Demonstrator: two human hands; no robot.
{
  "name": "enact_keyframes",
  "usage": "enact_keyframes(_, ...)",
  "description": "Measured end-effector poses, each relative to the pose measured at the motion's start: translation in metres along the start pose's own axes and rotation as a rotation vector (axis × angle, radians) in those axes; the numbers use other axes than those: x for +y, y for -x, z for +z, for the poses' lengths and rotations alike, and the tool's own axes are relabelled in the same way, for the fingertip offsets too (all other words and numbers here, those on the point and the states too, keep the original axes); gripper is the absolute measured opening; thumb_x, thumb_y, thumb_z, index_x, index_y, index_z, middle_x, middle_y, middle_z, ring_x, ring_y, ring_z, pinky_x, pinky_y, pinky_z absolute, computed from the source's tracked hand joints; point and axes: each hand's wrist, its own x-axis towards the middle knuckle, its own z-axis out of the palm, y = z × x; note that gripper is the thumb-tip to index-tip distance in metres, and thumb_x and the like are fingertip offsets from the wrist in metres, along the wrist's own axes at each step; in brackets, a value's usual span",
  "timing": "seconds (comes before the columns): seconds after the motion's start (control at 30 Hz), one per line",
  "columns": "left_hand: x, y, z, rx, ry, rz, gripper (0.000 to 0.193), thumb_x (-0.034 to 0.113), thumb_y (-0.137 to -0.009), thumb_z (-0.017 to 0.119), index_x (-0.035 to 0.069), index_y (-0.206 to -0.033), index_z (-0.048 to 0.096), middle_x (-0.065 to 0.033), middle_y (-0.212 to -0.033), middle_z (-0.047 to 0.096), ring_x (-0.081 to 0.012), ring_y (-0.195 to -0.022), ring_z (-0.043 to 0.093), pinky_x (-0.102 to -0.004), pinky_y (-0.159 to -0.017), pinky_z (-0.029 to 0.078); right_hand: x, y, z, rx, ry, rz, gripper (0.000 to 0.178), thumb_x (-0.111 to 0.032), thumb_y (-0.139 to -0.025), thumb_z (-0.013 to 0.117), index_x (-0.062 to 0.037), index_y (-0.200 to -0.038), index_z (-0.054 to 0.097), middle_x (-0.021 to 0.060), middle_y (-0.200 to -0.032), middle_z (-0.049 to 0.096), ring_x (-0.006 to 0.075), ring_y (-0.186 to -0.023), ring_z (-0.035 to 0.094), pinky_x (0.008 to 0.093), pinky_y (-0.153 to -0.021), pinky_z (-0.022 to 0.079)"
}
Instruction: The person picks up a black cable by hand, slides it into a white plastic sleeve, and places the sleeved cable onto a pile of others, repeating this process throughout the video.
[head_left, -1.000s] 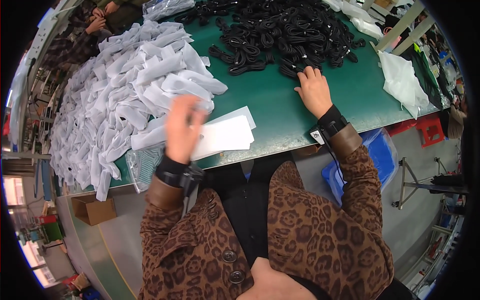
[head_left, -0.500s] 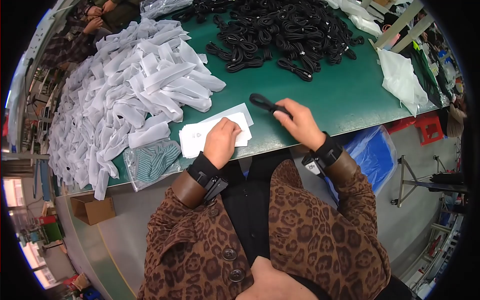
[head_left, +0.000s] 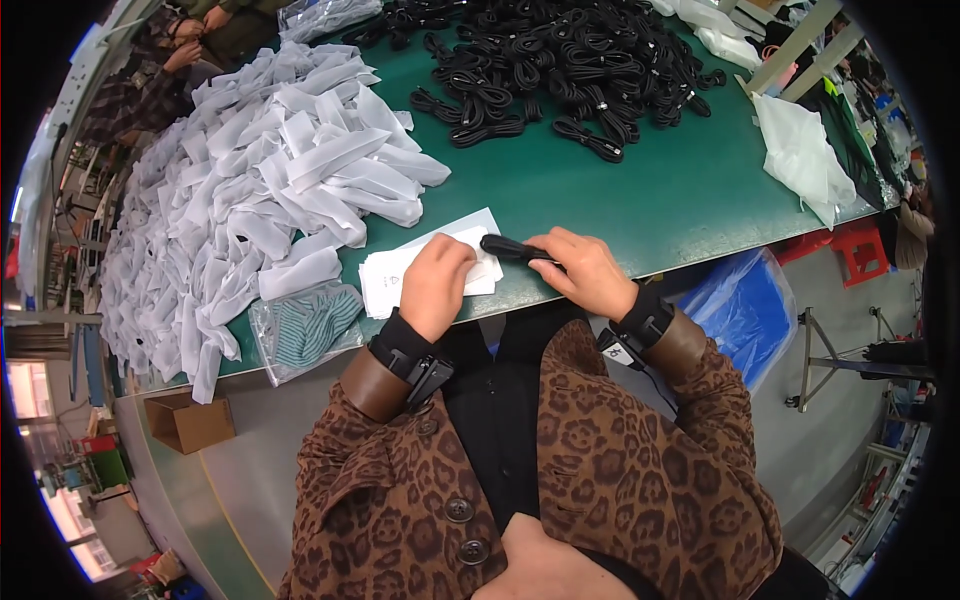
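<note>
Black cable (head_left: 512,247), folded into slim loop, rounded end leftward, pinched by right hand (head_left: 585,270) at edge of white paper stack (head_left: 383,276), green tabletop (head_left: 590,205) beneath; left hand (head_left: 434,290) curled on stack, cannot tell if pinching.

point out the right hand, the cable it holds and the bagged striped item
Right hand (head_left: 592,272): head view, back of hand
Held cable (head_left: 508,247): head view, exposed bundled part
Striped item (head_left: 315,328): head view, fabric's middle
</note>
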Motion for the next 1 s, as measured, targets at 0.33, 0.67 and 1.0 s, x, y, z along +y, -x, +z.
enact_keyframes(0.33,-0.005,0.005,0.003,-0.05,0.027,-0.2,0.01,-0.001,-0.083,0.068,-0.001,-0.087,0.059,-0.0115,-0.079,0.062,-0.0234,-0.07,0.062,-0.0316,-0.066,0.051,-0.003,0.002,0.009,0.039,-0.17,0.143,0.022,-0.012,-0.09,0.066,-0.0004,-0.11,0.065,0.0147,-0.098,0.066,0.0302,-0.082,0.065,0.0346,-0.07,0.051)
enact_keyframes(0.67,-0.014,0.006,0.006,0.025,0.25,-0.302,0.008,-0.001,-0.086,0.068,-0.001,-0.091,0.061,-0.0066,-0.078,0.062,-0.0133,-0.067,0.058,-0.0274,-0.065,0.05,0.001,0.004,0.007,-0.071,-0.082,0.064,0.024,-0.015,-0.091,0.066,-0.0008,-0.111,0.065,0.0121,-0.091,0.065,0.0271,-0.076,0.064,0.0354,-0.066,0.05)
enact_keyframes(1.0,0.008,-0.006,-0.003,-0.053,-0.02,0.265,0.009,0.0,-0.084,0.066,0.001,-0.091,0.061,-0.0084,-0.094,0.06,-0.0219,-0.087,0.057,-0.0303,-0.073,0.047,0.021,-0.008,0.012,-0.426,-0.996,0.912,0.021,-0.02,-0.093,0.066,-0.0034,-0.106,0.067,0.0076,-0.084,0.06,0.0189,-0.06,0.057,0.0318,-0.058,0.048)
